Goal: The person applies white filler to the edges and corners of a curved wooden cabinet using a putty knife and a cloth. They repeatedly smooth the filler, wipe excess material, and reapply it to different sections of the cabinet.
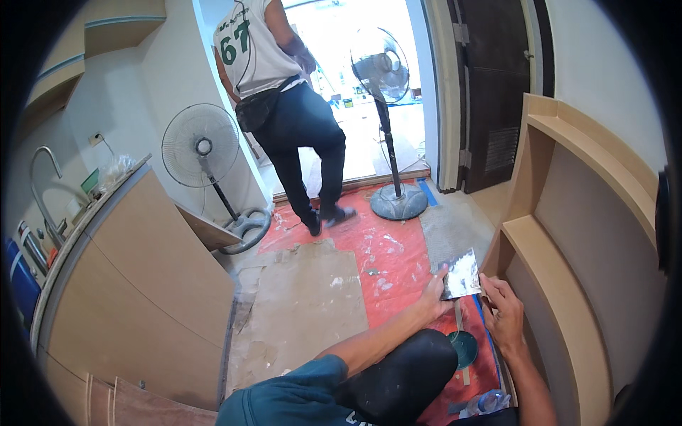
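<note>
A wooden shelf [561, 302] stands at right, beside what looks like a step of close, two-handed handling; the next move likely calls for a steady hold. The right hand [506, 314] curls its fingers, its grip impossible to tell. The left hand [434, 290] grasps a silvery plate [463, 277] between the two, near the right fingertips.

Red floor sheeting [364, 231] reaches the doorway [362, 135] (washed out, perhaps daylit).

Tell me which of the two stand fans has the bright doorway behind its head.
The right-hand fan, to the right of the co-worker: its head shows against the bright doorway, while the left fan's shows against white wall.
</note>
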`<state>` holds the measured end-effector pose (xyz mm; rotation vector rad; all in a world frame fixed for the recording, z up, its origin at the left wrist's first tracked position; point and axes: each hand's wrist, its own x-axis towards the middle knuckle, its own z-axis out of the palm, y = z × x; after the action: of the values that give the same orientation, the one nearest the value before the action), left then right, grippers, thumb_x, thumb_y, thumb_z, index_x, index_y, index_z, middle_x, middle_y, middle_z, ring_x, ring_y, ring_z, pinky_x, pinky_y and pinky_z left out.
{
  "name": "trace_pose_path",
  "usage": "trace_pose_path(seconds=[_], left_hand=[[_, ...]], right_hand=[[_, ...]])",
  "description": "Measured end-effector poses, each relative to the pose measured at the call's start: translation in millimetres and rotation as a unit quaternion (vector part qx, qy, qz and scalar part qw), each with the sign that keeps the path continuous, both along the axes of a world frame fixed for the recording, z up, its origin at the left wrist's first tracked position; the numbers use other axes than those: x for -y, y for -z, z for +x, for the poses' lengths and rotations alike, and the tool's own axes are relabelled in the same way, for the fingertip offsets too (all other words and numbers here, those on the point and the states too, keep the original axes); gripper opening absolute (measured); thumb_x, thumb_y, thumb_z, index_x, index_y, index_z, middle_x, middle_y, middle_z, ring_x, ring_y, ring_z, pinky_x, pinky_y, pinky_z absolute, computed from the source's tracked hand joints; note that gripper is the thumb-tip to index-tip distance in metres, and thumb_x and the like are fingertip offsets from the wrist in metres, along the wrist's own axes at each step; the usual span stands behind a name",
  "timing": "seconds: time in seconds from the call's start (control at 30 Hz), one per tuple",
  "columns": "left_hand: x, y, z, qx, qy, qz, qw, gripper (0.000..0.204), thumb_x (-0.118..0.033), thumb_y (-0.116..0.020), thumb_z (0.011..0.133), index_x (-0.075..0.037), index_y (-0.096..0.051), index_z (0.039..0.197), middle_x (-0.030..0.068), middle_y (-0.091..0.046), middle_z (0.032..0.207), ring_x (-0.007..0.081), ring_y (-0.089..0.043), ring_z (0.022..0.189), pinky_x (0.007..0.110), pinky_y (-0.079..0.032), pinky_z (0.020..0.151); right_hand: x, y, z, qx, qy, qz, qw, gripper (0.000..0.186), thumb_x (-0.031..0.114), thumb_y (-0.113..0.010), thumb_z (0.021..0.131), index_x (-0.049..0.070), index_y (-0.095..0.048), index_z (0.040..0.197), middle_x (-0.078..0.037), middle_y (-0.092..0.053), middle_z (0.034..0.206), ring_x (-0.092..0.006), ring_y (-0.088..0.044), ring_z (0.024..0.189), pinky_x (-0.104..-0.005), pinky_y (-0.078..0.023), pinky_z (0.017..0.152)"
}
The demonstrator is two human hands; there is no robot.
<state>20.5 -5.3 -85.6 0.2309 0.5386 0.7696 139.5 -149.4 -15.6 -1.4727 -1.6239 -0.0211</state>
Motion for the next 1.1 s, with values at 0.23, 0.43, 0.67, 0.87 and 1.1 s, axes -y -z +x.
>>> trace_pose_path(seconds=[0.23,0.43,0.67,0.87,1.1], left_hand=[[2,-35,3,-0.016,-0.102,0.265,0.959,0.038,-0.036,-0.043,0.106,-0.004,-0.053,0.123,0.0088,-0.065,0.109,0.021,-0.065,0.097,0.04,-0.053,0.089],[1,-13,3,-0.238,-0.224,0.495,0.805,0.03,-0.025,-0.04,0.107,0.001,-0.055,0.114,0.0082,-0.061,0.102,0.013,-0.056,0.09,0.03,-0.045,0.082],[14,-24,0,-0.292,-0.253,0.532,0.754,0.033,-0.024,-0.036,0.108,0.004,-0.054,0.11,0.0074,-0.058,0.092,0.0132,-0.05,0.083,0.031,-0.042,0.076],[13,-10,1,-0.265,-0.253,0.549,0.751,0.032,-0.021,-0.034,0.108,0.005,-0.053,0.112,0.0079,-0.058,0.091,0.0131,-0.051,0.082,0.031,-0.042,0.075],[26,-22,14,-0.209,-0.248,0.539,0.777,0.031,-0.018,-0.033,0.108,0.005,-0.053,0.115,0.0077,-0.059,0.093,0.0127,-0.052,0.083,0.029,-0.043,0.075]], right_hand=[[7,26,43,0.211,0.105,-0.099,0.967,0.049,0.006,-0.065,0.079,0.019,-0.063,0.127,-0.005,-0.065,0.115,-0.0308,-0.064,0.096,-0.0429,-0.055,0.072],[10,-2,35,0.192,0.101,-0.022,0.976,0.05,0.004,-0.071,0.073,0.017,-0.066,0.121,0.0,-0.064,0.117,-0.0263,-0.057,0.102,-0.04,-0.049,0.084],[8,3,17,0.216,0.027,-0.101,0.971,0.049,0.007,-0.076,0.069,0.016,-0.067,0.117,0.001,-0.064,0.118,-0.0258,-0.055,0.104,-0.04,-0.045,0.085],[1,-11,17,0.187,0.069,-0.052,0.979,0.047,0.002,-0.071,0.071,0.015,-0.068,0.115,0.001,-0.064,0.116,-0.0264,-0.055,0.102,-0.0397,-0.045,0.086],[-1,1,10,0.199,0.03,-0.123,0.972,0.045,-0.001,-0.067,0.072,0.014,-0.068,0.114,0.0,-0.064,0.115,-0.0265,-0.054,0.102,-0.0404,-0.045,0.087]])
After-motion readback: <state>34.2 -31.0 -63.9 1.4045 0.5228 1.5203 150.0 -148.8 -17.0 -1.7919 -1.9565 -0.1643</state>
